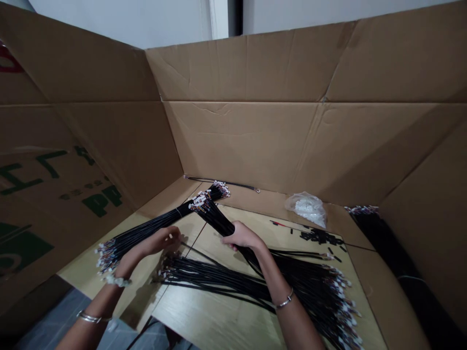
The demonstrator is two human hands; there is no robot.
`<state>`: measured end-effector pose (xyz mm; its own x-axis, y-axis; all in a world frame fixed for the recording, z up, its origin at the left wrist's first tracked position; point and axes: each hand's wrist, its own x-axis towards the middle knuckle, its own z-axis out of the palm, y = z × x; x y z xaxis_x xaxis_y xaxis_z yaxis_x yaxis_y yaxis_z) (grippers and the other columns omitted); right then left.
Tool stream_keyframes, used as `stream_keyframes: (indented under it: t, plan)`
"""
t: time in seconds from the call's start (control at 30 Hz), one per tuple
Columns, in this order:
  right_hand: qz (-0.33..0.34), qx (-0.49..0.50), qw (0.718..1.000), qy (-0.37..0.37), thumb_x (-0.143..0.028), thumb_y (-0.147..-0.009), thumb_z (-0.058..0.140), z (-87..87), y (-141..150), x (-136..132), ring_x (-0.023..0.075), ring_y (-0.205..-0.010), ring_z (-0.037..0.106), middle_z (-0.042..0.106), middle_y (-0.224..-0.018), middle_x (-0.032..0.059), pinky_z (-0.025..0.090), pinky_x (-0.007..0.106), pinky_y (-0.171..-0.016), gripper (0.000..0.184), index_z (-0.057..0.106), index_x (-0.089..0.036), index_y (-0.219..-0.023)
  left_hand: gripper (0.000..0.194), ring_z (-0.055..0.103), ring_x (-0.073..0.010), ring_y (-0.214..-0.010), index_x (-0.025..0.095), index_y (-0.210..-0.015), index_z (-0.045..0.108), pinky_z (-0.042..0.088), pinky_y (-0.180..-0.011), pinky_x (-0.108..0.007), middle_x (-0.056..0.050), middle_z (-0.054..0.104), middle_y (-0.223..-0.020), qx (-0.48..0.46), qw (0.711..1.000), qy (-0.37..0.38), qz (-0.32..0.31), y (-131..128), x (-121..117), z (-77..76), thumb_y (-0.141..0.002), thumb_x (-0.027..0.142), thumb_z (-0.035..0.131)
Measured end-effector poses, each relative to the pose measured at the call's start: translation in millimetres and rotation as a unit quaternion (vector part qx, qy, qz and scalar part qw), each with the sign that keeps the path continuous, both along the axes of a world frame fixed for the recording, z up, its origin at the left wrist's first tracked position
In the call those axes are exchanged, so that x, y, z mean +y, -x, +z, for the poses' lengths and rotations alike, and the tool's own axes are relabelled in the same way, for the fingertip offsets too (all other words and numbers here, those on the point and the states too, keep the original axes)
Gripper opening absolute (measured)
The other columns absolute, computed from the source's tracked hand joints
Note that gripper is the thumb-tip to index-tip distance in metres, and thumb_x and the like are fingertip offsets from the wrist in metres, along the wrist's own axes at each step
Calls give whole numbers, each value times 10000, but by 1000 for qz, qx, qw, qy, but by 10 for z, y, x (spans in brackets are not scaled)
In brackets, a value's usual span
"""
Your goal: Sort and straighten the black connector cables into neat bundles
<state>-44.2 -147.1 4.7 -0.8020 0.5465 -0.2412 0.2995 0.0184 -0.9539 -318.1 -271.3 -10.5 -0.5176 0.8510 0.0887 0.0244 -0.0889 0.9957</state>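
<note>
My right hand (pixel 244 236) is wrapped around a thick bundle of black cables (pixel 217 216), whose white connectors point up and left. Slightly lower, my left hand (pixel 170 239) has its fingers closed in a pinch at the end of a single black cable (pixel 204 253); the fingertips are partly hidden. That cable runs right, above a loose spread of black cables (pixel 226 279) on the table. Many white connectors fan out at the spread's right end, under my right forearm. Behind my left hand lies a tied cable bundle (pixel 153 223) with connectors at its near end.
Cardboard walls (pixel 241 141) enclose the wooden table (pixel 204 311). A plastic bag of small white parts (pixel 308 208) sits at the back, near scattered short black tubes (pixel 321 236). Another tied black bundle (pixel 394 262) lies along the right. Thin cables (pixel 222 182) rest by the back wall.
</note>
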Motion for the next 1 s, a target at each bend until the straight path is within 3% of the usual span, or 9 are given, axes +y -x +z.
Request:
stream_keyframes:
  t: [0.1, 0.2, 0.37, 0.5, 0.7, 1.0]
  plan:
    - [-2, 2, 1000, -4, -70, -596, 598, -15, -3, 13, 65, -343, 433, 481, -397, -82, 331, 159, -335, 176, 460, -172, -555, 240, 620, -180, -597, 173, -609, 664, 492, -537, -221, -57, 674, -643, -44, 994, 69, -73, -30, 7, 101, -499, 91, 861]
    - [-4, 6, 1000, -5, -76, -609, 601, -18, -11, 14, 65, -347, 431, 483, -405, -79, 331, 159, -331, 180, 459, -171, -554, 264, 626, -154, -634, 151, -656, 672, 496, -533, -187, -49, 679, -678, -147, 989, -22, 19, -261, 54, 47, -507, 169, 889]
    - [3, 13, 1000, -2, -94, -632, 625, -5, -23, 8, 66, -353, 430, 479, -411, -82, 335, 164, -336, 192, 460, -172, -572, 285, 648, -91, -651, 144, -807, 703, 518, -617, -139, -14, 701, -727, -307, 940, -100, 107, -848, 234, -200, -568, 112, 855]
    - [12, 31, 999, -10, -89, -638, 617, -13, -25, 15, 71, -357, 434, 477, -413, -79, 342, 168, -335, 188, 464, -171, -567, 284, 679, -115, -711, 135, -833, 715, 532, -658, -172, -38, 731, -794, -316, 939, -104, 92, -1112, 368, -190, -589, 149, 860]
    - [-2, 38, 999, -31, -103, -650, 612, -35, -28, 41, 77, -367, 449, 488, -436, -72, 327, 170, -335, 161, 477, -170, -593, 393, 647, -107, -659, 112, -824, 717, 523, -629, -191, -38, 717, -778, -263, 957, -111, 59, -1218, 433, -27, -531, 295, 906]
    - [5, 65, 998, -27, -158, -614, 725, -58, -19, 25, 82, -405, 478, 528, -555, -75, 395, 183, -351, 219, 540, -165, -730, 200, 581, -75, -615, 141, -696, 657, 474, -661, -196, 35, 632, -654, -305, 934, -139, 122, -1369, 507, 7, -629, 190, 839]
